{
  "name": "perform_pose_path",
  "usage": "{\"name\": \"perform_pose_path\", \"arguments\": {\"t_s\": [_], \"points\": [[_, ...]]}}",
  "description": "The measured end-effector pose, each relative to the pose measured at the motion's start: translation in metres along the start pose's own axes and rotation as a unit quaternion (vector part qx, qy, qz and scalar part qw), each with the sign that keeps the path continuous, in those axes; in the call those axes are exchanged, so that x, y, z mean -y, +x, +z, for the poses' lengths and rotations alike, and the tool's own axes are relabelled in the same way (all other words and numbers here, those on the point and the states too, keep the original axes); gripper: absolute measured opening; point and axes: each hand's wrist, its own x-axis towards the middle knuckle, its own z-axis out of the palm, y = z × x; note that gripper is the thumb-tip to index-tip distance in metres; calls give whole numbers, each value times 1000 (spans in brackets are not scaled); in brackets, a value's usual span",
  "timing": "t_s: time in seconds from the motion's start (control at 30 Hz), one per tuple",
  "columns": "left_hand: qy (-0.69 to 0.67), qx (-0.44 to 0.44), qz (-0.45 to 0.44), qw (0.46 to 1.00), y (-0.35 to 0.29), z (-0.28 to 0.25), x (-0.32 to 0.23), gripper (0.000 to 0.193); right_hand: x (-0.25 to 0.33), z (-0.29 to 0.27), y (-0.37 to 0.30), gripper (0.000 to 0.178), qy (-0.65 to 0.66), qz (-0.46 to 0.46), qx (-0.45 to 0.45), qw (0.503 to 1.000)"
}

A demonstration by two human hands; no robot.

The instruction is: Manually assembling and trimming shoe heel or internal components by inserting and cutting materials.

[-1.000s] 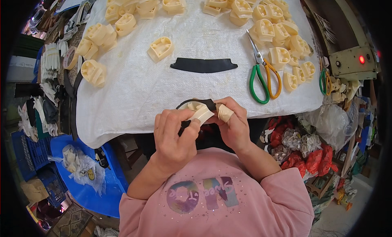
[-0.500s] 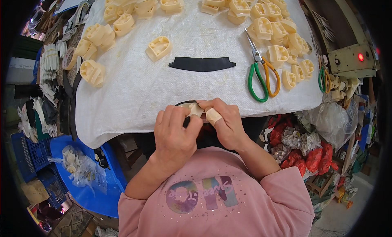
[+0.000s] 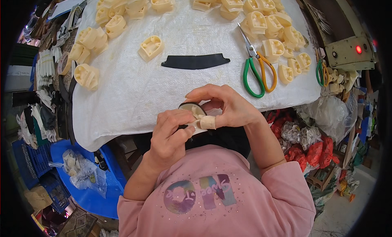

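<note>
Just off the near edge of the cloth-covered table, both hands hold a cream moulded plastic piece (image 3: 196,111) with a black strip along its rim. My left hand (image 3: 168,133) pinches its left side, fingers bent inward. My right hand (image 3: 233,106) curves around the far and right sides, its taped thumb pressed on the near side. The fingers cover much of the piece. Ahead of the hands, a curved black strip (image 3: 196,61) lies flat. A single cream piece (image 3: 151,48) sits beyond it to the left. Scissors (image 3: 252,53) with green and orange handles lie to the right.
Heaps of cream pieces (image 3: 256,22) line the table's far side. A blue plastic chair (image 3: 77,196) holding a clear bag stands at lower left. Red and clear plastic bags (image 3: 314,155) crowd the lower right. A control box with a red light (image 3: 348,55) is at right.
My right hand has spread and arched over the cream piece, its thumb lower. My left hand has moved slightly down and left. The piece has turned, showing more of its inside.
</note>
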Motion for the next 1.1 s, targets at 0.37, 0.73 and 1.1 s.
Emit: {"name": "perform_pose_path", "arguments": {"t_s": [0.37, 0.73, 1.1], "points": [[-191, -193, -246, 931, -3, 7, -6, 9, -14, 18, 1, 40, 112, -139, -142, 974], [-303, -158, -326, 882, 0, 9, -8, 12, -4, 27, 5, 14, -49, -130, -171, 975], [-267, -98, -312, 906, 0, 8, -3, 10, -11, 26, -3, 17, -42, -135, -180, 974]]}}
